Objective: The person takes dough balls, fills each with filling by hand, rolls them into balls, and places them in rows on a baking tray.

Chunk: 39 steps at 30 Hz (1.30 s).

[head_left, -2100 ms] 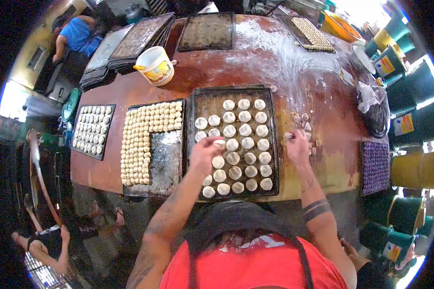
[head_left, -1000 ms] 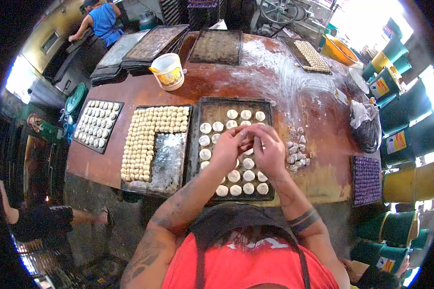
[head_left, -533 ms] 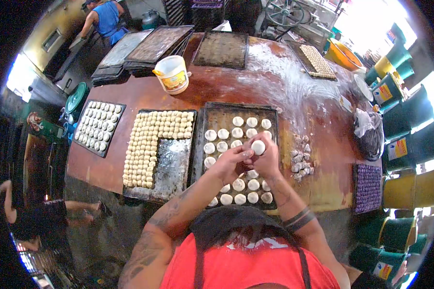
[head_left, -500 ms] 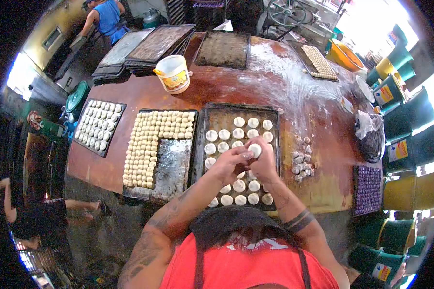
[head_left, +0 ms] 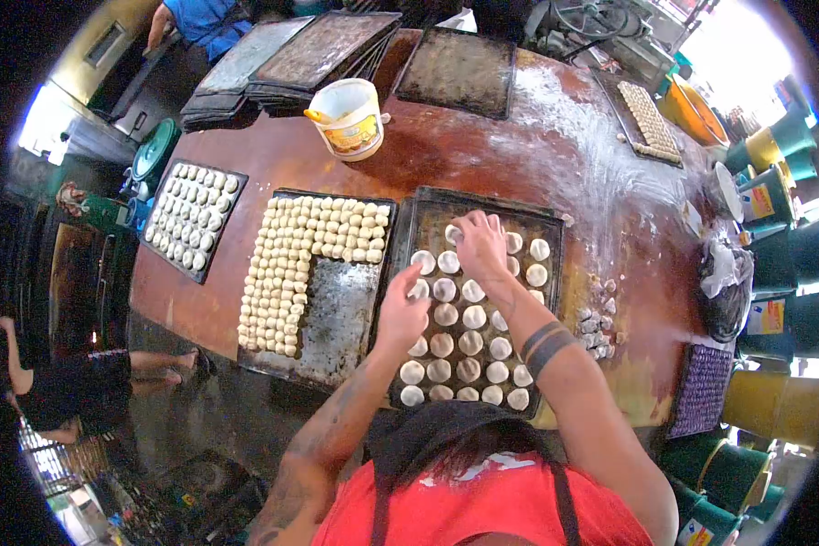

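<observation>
A dark baking tray (head_left: 555, 227) in front of me carries rows of flattened white dough balls (head_left: 473, 317). At the tray's far side my right hand (head_left: 482, 244) has its fingers curled down onto a dough ball (head_left: 452, 235), which is partly covered by them. My left hand (head_left: 403, 311) hovers over the tray's left edge with thumb and fingers apart, holding nothing. Beside it on the left, a second tray (head_left: 337, 305) bears small yellowish dough pieces (head_left: 273, 273) along its back and left side.
Small floury, purplish lumps (head_left: 598, 323) lie right of my tray. Farther off are a white bucket (head_left: 350, 127), stacked trays (head_left: 314, 55), a bare tray (head_left: 455, 73) and a left tray of buns (head_left: 191, 218). A purple-filled tray (head_left: 703, 387) sits at the right edge. Two other people are partly visible.
My hands were together around a dough ball over the tray. They have parted: the right moved to the tray's far side, the left drew back leftward. The view has also shifted.
</observation>
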Motion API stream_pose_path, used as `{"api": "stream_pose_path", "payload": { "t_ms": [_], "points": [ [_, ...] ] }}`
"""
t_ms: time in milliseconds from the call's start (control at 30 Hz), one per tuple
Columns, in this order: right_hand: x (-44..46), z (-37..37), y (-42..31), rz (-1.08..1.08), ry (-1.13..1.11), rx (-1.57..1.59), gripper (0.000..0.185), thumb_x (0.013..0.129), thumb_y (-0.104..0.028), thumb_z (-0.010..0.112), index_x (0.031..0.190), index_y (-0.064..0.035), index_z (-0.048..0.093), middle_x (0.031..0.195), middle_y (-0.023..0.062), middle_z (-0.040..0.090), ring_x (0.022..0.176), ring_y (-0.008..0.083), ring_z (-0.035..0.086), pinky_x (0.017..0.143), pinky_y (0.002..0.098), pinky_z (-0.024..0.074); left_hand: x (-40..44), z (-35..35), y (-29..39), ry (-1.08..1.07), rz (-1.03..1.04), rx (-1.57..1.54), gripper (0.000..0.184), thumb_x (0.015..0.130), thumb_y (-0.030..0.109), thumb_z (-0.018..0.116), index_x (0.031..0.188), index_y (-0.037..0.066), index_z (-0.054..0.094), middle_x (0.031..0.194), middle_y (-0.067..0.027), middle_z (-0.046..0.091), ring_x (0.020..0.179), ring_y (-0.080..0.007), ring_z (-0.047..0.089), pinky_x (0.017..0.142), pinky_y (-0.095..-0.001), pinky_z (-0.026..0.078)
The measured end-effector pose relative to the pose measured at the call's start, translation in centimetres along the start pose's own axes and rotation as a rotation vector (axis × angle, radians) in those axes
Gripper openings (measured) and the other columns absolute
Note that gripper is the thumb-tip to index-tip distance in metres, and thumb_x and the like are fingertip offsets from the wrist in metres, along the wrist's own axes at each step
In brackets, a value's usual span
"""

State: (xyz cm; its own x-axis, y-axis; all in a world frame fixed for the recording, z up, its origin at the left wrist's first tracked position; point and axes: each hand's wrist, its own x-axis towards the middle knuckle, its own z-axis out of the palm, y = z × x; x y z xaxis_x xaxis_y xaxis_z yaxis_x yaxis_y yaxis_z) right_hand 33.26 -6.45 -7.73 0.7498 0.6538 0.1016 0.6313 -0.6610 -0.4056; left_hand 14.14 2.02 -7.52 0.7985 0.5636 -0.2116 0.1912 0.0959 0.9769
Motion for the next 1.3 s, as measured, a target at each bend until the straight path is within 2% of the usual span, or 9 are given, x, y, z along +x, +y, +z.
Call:
{"api": "stream_pose_path", "payload": {
  "t_ms": [167,267,433,500,600,800,1033,1200,1300],
  "points": [
    [-3.4,2.0,-0.2,-0.288,0.118,-0.08,0.063,0.08,-0.027,0.067,0.137,-0.0048,0.051,0.144,0.017,0.044,0.126,0.0391,0.045,0.105,0.0496,0.0393,-2.2,-4.7,0.4,0.068,-0.095,0.044,0.034,0.083,-0.005,0.056,0.116,0.0,0.062,0.109,-0.0089,0.067,0.1,-0.017,0.063,0.093,-0.0314,0.049],
    [-0.6,-4.3,-1.5,-0.149,-0.379,-0.042,0.061,0.081,-0.035,0.07,0.133,-0.0063,0.057,0.131,0.0188,0.06,0.12,0.0408,0.056,0.099,0.0474,0.048,-2.2,-6.0,1.5,0.041,-0.139,0.178,0.023,0.083,-0.004,0.055,0.103,-0.001,0.066,0.095,-0.0081,0.07,0.089,-0.0151,0.065,0.083,-0.0303,0.051],
    [4.7,-4.0,17.4,-0.001,0.304,0.059,0.044,0.082,-0.003,0.052,0.124,-0.0056,0.065,0.122,0.0201,0.066,0.118,0.0352,0.06,0.104,0.0409,0.0448,-1.3,-11.3,0.0,0.157,0.096,0.642,0.01,0.086,0.008,0.061,0.085,0.0,0.066,0.081,-0.0132,0.068,0.079,-0.0292,0.066,0.072,-0.0379,0.052],
    [3.9,-2.2,26.6,0.213,-0.077,0.184,0.053,0.083,0.003,0.046,0.132,-0.011,0.063,0.123,0.0194,0.066,0.119,0.0334,0.061,0.104,0.0383,0.0448,0.1,-13.9,-0.7,0.307,0.235,0.858,0.013,0.086,0.014,0.065,0.084,0.001,0.065,0.082,-0.0143,0.066,0.08,-0.0354,0.064,0.073,-0.0425,0.052],
    [0.5,-7.5,20.5,0.362,-0.099,0.251,0.05,0.084,0.001,0.049,0.131,-0.0103,0.063,0.122,0.0203,0.066,0.117,0.033,0.061,0.103,0.0401,0.0445,2.2,-17.1,-1.2,0.523,0.15,1.183,0.019,0.084,0.022,0.071,0.091,0.006,0.064,0.093,-0.0135,0.064,0.089,-0.0353,0.064,0.079,-0.0456,0.051],
    [-6.7,-1.7,29.1,0.019,0.253,-0.116,0.029,0.084,-0.004,0.057,0.11,-0.0036,0.069,0.107,0.0194,0.069,0.099,0.033,0.066,0.094,0.0393,0.0489,4.6,-20.3,-4.5,0.517,0.186,1.481,0.015,0.074,0.012,0.069,0.086,0.004,0.067,0.086,-0.0165,0.069,0.079,-0.0366,0.067,0.07,-0.0482,0.053],
    [-10.2,-5.9,13.3,0.181,0.287,0.461,0.025,0.088,-0.008,0.065,0.113,-0.0041,0.068,0.102,0.0127,0.073,0.093,0.0201,0.069,0.084,0.0342,0.0541,1.3,-7.8,1.7,0.17,-0.115,-0.26,0.017,0.079,0.006,0.075,0.094,-0.001,0.069,0.086,-0.0048,0.068,0.074,-0.0131,0.06,0.07,-0.0269,0.049],
    [-11.8,-11.2,-4.7,-0.093,0.002,0.696,0.023,0.084,-0.01,0.074,0.106,-0.004,0.069,0.099,0.0132,0.072,0.091,0.0271,0.07,0.082,0.0364,0.0553,-2.8,0.8,7.5,-0.127,-0.195,-0.386,0.032,0.09,0.002,0.069,0.119,-0.005,0.06,0.098,-0.0104,0.07,0.087,-0.0158,0.068,0.076,-0.0286,0.057],
    [-12.4,-10.6,-5.1,-0.211,0.212,0.467,0.021,0.082,0.001,0.069,0.103,-0.0014,0.069,0.101,0.0141,0.068,0.093,0.0303,0.068,0.077,0.0365,0.0566,-3.7,2.5,6.1,-0.176,-0.165,-0.465,0.032,0.093,0.002,0.065,0.124,-0.005,0.06,0.108,-0.0108,0.069,0.095,-0.0163,0.067,0.085,-0.0291,0.056]
  ]
}}
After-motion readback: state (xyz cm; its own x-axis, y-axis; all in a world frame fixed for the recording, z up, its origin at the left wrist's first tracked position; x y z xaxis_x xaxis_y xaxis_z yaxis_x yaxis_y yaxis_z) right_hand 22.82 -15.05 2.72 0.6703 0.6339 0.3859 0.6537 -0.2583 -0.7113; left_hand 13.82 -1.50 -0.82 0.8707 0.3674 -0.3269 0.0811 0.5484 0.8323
